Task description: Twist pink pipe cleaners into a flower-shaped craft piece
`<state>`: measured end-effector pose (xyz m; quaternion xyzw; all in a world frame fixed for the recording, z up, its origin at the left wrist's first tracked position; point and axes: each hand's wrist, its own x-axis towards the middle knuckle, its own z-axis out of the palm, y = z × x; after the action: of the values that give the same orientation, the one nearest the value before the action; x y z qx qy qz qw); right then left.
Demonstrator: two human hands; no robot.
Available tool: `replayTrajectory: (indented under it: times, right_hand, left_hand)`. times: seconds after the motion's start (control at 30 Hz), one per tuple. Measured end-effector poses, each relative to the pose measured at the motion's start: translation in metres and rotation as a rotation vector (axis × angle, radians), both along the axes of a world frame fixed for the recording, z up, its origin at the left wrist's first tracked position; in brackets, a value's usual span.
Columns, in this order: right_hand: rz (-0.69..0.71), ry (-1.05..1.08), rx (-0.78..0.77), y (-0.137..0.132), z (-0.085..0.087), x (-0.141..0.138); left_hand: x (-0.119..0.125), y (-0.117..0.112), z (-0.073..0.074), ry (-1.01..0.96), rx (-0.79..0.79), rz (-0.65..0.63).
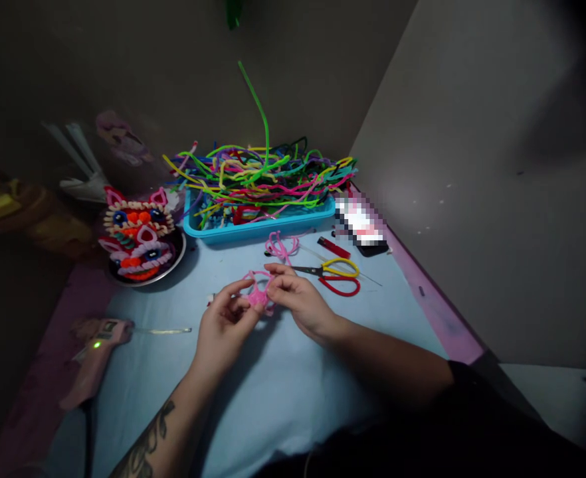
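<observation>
Between my two hands, above the light blue table cover, is a small pink pipe-cleaner piece (258, 297) with a loop at its top. My left hand (228, 325) pinches it from the left, thumb in front and fingers behind. From the other side, the fingertips of my right hand (300, 302) close on its right edge. Just beyond lies a loose pink pipe-cleaner coil (282, 247). Scissors (337, 271) with one yellow and one red handle rest beside my right hand, blades pointing toward it.
A blue basket (260, 230) heaped with colourful pipe cleaners stands at the back. Fluffy animal-head figures (136, 232) sit in a metal bowl (178, 255) at left. A pink glue gun (98, 355) lies front left. A red lighter (333, 247) and a phone (373, 249) are at right.
</observation>
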<state>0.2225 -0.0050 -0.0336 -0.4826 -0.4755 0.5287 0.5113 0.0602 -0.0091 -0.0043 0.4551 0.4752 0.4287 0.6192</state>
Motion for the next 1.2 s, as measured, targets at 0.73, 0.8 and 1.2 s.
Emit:
replayTrajectory:
  times: [0.73, 0.8, 1.2]
  right_hand:
    - [-0.094, -0.685, 0.528, -0.005, 0.006, 0.003]
    - [-0.037, -0.631, 0.446, -0.004, 0.005, 0.004]
    - [-0.129, -0.684, 0.621, -0.006, 0.009, 0.006]
  left_hand:
    - [-0.004, 0.007, 0.001, -0.157, -0.154, 0.062]
    - [-0.004, 0.006, 0.002, -0.137, -0.143, 0.062]
    - [-0.004, 0.007, 0.004, -0.163, -0.174, 0.076]
